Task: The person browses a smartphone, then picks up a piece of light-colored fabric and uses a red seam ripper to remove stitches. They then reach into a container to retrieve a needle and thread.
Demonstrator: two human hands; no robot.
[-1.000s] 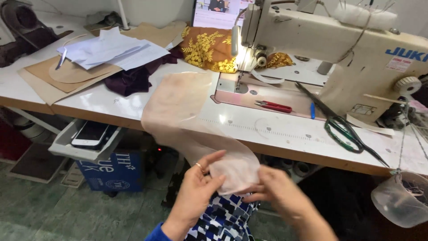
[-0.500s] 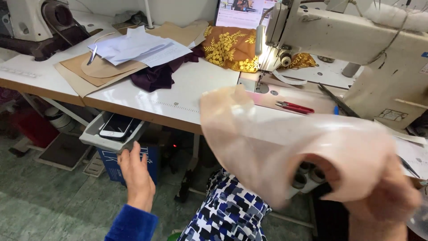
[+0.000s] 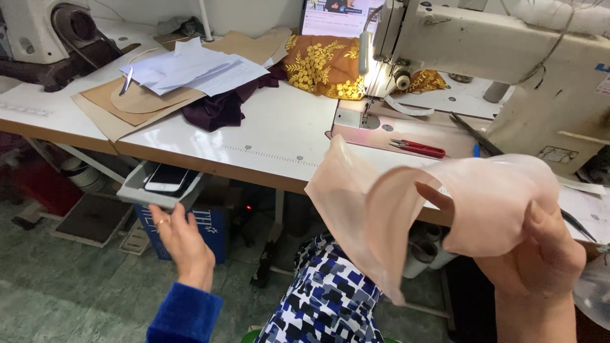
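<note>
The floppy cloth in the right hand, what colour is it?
Pale peach-pink and see-through, the cloth shows best in the head view, held by the right hand.

Phone point(image 3: 165, 179) in tray point(image 3: 130, 190) under table point(image 3: 273, 136) — sewing machine point(image 3: 508, 57) right.

There is a single view, taken from the person's head. It looks forward and down across the front edge of the white worktop point(image 3: 267, 136) toward the sewing machine point(image 3: 508, 57) at upper right. It sits close, so the lap and the floor fill the lower part and the worktop's far corners are cut off.
</note>
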